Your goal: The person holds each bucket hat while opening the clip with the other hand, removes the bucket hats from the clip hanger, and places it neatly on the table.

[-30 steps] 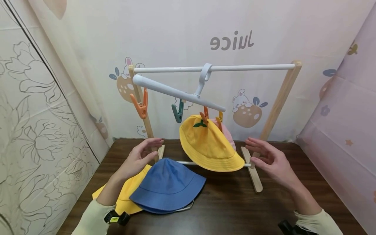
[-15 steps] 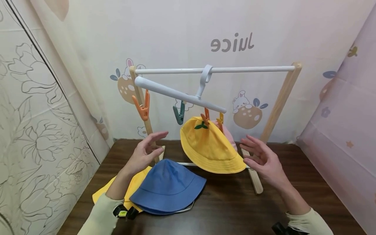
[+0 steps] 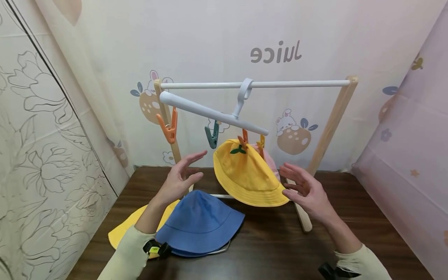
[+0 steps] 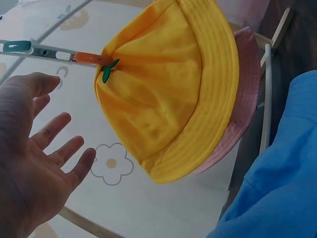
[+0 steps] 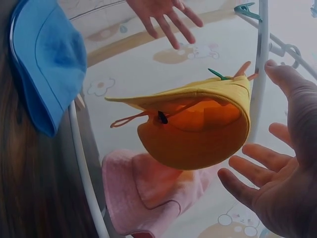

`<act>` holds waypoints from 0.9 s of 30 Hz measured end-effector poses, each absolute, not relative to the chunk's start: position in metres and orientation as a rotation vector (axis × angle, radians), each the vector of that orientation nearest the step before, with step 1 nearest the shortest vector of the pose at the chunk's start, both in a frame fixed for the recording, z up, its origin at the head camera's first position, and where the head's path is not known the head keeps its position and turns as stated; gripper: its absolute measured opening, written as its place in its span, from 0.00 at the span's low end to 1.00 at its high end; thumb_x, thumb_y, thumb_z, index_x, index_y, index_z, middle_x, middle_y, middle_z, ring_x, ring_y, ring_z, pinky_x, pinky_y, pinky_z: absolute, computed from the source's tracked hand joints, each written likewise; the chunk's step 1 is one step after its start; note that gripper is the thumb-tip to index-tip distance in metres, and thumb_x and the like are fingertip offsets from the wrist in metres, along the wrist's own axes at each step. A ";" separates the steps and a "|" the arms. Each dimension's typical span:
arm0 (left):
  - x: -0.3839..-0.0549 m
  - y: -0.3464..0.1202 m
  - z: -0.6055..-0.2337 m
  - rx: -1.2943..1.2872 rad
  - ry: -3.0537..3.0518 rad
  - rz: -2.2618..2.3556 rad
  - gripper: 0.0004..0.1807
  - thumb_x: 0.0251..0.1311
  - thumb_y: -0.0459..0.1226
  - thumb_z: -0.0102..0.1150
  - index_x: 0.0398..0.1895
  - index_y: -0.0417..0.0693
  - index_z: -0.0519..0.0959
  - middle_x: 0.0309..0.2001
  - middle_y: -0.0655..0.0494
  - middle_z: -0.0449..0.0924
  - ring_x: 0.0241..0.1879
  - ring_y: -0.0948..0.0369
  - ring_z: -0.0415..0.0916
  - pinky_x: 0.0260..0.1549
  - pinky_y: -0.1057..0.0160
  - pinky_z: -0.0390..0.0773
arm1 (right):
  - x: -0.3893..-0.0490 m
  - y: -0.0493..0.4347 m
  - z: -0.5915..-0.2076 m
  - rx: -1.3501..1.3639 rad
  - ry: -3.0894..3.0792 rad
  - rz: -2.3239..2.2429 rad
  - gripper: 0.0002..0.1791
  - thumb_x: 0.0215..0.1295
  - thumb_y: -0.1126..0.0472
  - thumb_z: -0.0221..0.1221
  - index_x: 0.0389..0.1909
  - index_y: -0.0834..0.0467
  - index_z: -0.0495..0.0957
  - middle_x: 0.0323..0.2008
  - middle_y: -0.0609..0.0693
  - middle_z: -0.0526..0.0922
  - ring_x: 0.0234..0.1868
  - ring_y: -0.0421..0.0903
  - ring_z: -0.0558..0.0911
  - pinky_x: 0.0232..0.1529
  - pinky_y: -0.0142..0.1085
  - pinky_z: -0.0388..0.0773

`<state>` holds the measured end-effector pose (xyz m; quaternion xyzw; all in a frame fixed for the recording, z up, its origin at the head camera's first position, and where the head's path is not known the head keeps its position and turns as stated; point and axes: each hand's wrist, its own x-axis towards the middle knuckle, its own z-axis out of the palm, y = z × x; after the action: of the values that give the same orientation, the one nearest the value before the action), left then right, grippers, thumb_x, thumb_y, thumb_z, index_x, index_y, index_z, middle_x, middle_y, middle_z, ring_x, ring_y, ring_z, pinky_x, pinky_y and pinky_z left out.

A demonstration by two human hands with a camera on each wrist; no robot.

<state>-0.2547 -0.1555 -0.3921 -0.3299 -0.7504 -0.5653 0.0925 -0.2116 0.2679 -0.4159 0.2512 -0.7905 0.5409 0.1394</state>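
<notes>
A yellow bucket hat with a green sprout hangs by an orange clothespin from a tilted white hanger. Behind it a pink hat hangs from a yellow clothespin. My left hand is held in the air left of the yellow hat, fingers spread and nothing in them. On the other side my right hand, likewise bare with relaxed fingers, is close to the brim. Below the left hand a blue bucket hat lies on the table, partly over another yellow hat.
The hanger hooks over the white top bar of a wooden-legged rack, its right end lower. A large orange clothespin and a green one hang unused from its left half. Printed curtains stand behind the dark wooden table.
Both hands have come inward toward the hanging yellow hat, the left rising and going right, the right going left. The hats and hanger keep practically the same places.
</notes>
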 end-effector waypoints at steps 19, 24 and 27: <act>-0.278 -0.135 -0.382 -0.874 -2.318 -1.741 0.31 0.81 0.34 0.60 0.84 0.46 0.69 0.83 0.42 0.73 0.85 0.42 0.69 0.80 0.32 0.74 | -0.217 0.250 -0.412 0.705 -2.289 1.543 0.40 0.73 0.73 0.70 0.83 0.57 0.70 0.76 0.49 0.83 0.71 0.26 0.82 0.63 0.23 0.83; -0.285 -0.130 -0.377 -0.854 -2.311 -1.759 0.32 0.81 0.34 0.59 0.84 0.43 0.68 0.83 0.40 0.73 0.85 0.41 0.69 0.80 0.32 0.74 | -0.220 0.249 -0.408 0.683 -2.311 1.514 0.42 0.72 0.73 0.71 0.84 0.58 0.69 0.78 0.67 0.79 0.71 0.26 0.82 0.64 0.26 0.85; -0.287 -0.126 -0.372 -0.866 -2.301 -1.756 0.31 0.81 0.34 0.59 0.84 0.45 0.69 0.84 0.44 0.73 0.85 0.42 0.69 0.80 0.33 0.74 | -0.221 0.247 -0.405 0.676 -2.316 1.507 0.42 0.72 0.72 0.72 0.84 0.57 0.69 0.79 0.69 0.77 0.71 0.25 0.81 0.64 0.26 0.86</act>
<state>-0.2873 -0.1261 -0.3722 -0.2861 -0.7602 -0.5802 0.0600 -0.2211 0.2467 -0.4047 0.2349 -0.8052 0.5240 0.1479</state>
